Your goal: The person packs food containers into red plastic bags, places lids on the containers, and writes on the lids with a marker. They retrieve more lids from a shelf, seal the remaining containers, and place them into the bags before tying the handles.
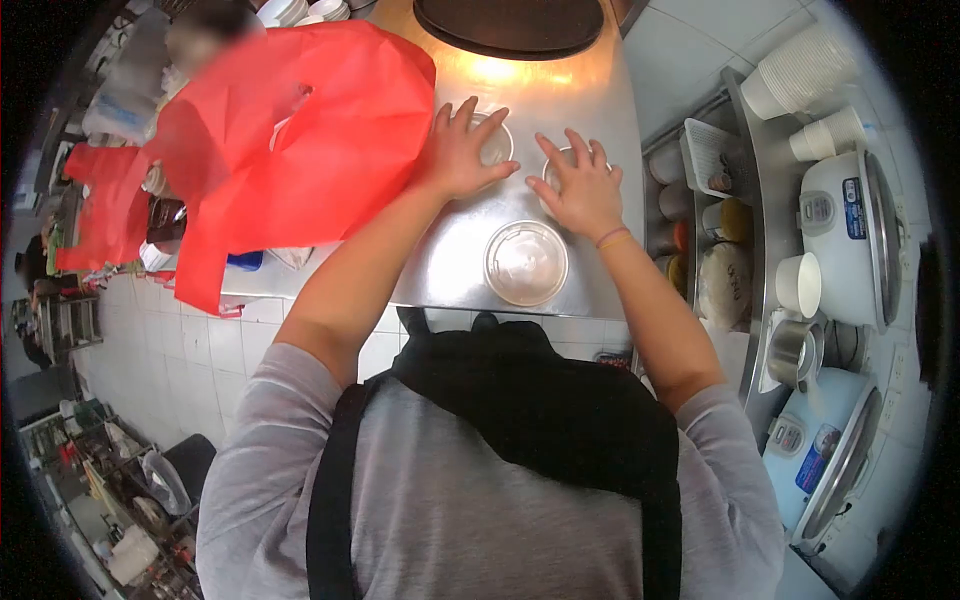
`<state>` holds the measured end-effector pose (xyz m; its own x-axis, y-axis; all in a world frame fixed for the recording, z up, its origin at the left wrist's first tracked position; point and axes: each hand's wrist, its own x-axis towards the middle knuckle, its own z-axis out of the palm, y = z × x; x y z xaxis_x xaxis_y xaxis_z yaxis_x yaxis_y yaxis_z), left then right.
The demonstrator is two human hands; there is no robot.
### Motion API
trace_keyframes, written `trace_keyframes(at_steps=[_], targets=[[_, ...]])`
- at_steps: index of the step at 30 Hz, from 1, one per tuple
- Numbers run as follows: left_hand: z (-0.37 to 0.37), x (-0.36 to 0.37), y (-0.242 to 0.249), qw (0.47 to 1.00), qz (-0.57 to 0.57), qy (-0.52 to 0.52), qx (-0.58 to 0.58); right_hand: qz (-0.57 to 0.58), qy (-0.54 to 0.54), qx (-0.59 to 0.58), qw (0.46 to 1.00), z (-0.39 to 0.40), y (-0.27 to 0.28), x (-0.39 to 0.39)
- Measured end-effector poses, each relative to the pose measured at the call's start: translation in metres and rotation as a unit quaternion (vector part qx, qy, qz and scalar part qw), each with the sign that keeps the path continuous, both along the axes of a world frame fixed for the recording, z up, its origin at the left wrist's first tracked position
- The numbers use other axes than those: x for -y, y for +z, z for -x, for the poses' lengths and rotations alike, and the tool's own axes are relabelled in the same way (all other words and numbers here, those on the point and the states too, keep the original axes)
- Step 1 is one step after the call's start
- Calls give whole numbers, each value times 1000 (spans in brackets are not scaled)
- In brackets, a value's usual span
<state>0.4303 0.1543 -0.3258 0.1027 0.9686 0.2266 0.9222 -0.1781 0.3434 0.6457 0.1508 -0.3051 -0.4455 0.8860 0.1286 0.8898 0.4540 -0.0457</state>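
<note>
My left hand (462, 155) lies with fingers spread over a round clear-lidded container (495, 148) on the steel table (440, 265). Beside it, my right hand (583, 192) has its fingers apart over a second round container (553, 174), whose far side shows between them. Both containers are partly covered by the hands. Nearer my body, a third round tub (526, 262) with a translucent lid sits by the table's front edge. A large red bag (340, 130) spreads just left of my left hand, reaching my left forearm.
At the table's far end lies a black round tray (510, 30). Shelving on the right holds rice cookers (835, 225), stacked white cups (800, 75), a metal pot (792, 355) and jars. A person (205, 40) is at the upper left, partly behind the red bag.
</note>
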Motion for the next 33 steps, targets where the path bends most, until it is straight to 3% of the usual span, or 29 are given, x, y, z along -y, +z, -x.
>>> trace_keyframes(at_steps=[3, 6, 7, 10, 12, 14, 15, 16, 17, 19, 21, 23, 25, 26, 29, 31, 33], targets=[[5, -2, 6, 999, 46, -16, 0, -12, 2, 14, 1000, -4, -2, -7], [5, -3, -9, 997, -38, 12, 65, 2, 19, -30, 999, -7, -13, -8], [3, 8, 5, 994, -83, -22, 67, 2, 26, -53, 998, -8, -15, -18], [-4, 76, 46, 964, -199, -155, 80, -92, 64, -208, 972, -18, -14, -19], [4, 146, 58, 959, -225, -146, 91, -136, 101, -290, 942, -18, -2, -6], [26, 197, 21, 942, -269, -7, 200, -129, 96, -322, 933, -14, 29, 26], [43, 215, 6, 912, -234, 129, 311, -116, 81, -333, 932, -9, 38, 43], [58, 226, 0, 851, -193, 258, 414, -1, 58, -430, 901, -5, 40, 56], [73, 224, 4, 839, -246, 280, 396, 118, 34, -513, 850, 0, 40, 67], [110, 210, 13, 804, -346, 323, 360, 256, 99, -553, 787, 15, 19, 82], [130, 196, 51, 854, -164, 248, 428, 372, 158, -451, 795, 47, 13, 99], [144, 163, 42, 880, -83, 246, 398, 478, 197, -344, 784, 94, 37, 120], [149, 132, 16, 912, -176, 218, 298, 351, 323, -294, 829, 135, 18, 125], [149, 125, 19, 912, -157, 237, 297, 281, 380, -267, 840, 153, 4, 122], [144, 110, 29, 912, -136, 259, 289, 134, 332, -214, 909, 199, -23, 104], [149, 100, 38, 918, -176, 228, 272, 178, 239, -200, 933, 220, -27, 79], [162, 92, 45, 945, -123, 173, 249, 209, 188, -191, 941, 222, -31, 59]])
